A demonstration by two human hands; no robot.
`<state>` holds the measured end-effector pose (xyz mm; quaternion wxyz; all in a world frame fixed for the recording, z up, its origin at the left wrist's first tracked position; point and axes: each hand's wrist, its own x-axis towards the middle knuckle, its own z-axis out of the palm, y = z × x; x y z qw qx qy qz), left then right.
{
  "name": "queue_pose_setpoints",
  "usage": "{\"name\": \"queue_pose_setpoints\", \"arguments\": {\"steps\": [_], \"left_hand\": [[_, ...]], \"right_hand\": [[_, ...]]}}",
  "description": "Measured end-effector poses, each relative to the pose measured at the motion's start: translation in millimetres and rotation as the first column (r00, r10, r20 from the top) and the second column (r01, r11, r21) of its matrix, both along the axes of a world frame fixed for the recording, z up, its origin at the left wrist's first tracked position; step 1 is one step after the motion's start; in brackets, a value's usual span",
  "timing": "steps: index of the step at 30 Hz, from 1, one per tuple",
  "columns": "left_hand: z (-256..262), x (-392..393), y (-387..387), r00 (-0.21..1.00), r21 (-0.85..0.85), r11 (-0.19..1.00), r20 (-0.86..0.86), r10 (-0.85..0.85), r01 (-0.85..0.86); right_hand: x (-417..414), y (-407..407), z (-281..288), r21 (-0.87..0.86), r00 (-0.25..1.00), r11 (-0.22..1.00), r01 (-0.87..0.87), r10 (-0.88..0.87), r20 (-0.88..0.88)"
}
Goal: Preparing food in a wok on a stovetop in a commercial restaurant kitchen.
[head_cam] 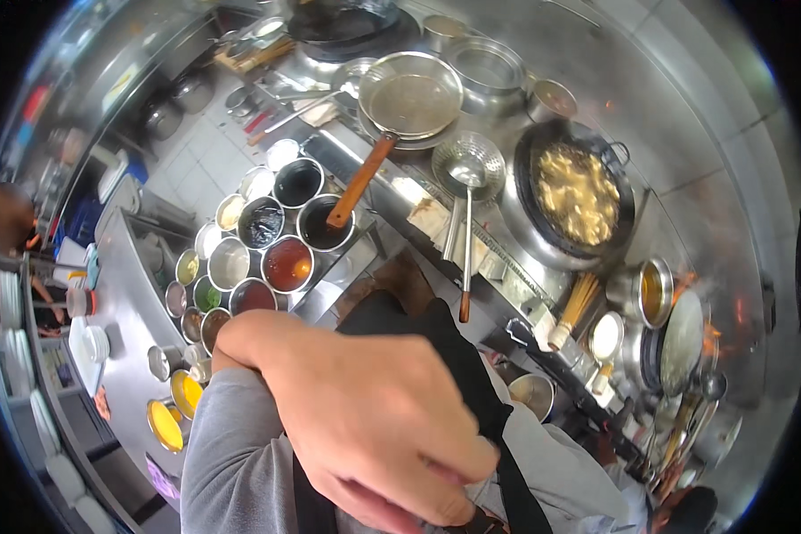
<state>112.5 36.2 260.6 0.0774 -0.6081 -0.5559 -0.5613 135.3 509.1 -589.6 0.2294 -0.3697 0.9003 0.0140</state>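
My left hand (pixel 374 414) is raised close to the camera, its back towards me and its fingers bent down to the right. The fingertips and palm are hidden, so I cannot tell whether anything is held. A grey sleeve covers that arm. My right hand is out of view. Ahead, a wok (pixel 577 190) on the range holds pale pieces in bubbling oil. Beside it, a ladle (pixel 468 220) lies over a perforated metal skimmer (pixel 454 160). A fine strainer (pixel 410 100) with a wooden handle rests over a metal vessel, its handle reaching over the sauce containers.
Round metal containers of sauces (pixel 287 263) stand left of the range. Yellow liquid fills two more containers (pixel 167 427) on the steel counter (pixel 123 294). Flames show around a tilted pan (pixel 682 344) at right, near a bamboo brush (pixel 577 304). Another person (pixel 687 510) is at lower right.
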Motion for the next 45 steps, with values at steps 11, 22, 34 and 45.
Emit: {"name": "queue_pose_setpoints", "arguments": {"steps": [11, 22, 34, 45], "left_hand": [[20.0, 24.7, 89.1, 0.855, -0.261, 0.822, -0.272, 0.441, -0.507], [14.7, 28.9, 126.7, 0.841, -0.516, 0.664, -0.337, 0.423, -0.541], [1.8, 14.6, 127.3, 0.996, -0.492, 0.866, -0.031, 0.083, -0.087], [-145.7, -21.9, 71.6, 0.728, -0.51, 0.86, 0.587, 0.354, -0.007]], "right_hand": [[-94.9, -74.0, 134.0, -0.133, 0.581, 0.859, 0.494, -0.213, 0.786], [-56.9, -43.0, 104.2, 0.178, 0.27, 0.858, 0.481, -0.339, 0.901], [-64.4, -17.9, 144.9, 0.144, 0.474, 0.813, 0.565, -0.461, 0.75], [-5.0, -52.8, 146.7, 0.18, 0.155, 0.444, 0.878, -0.619, 0.77]]}}
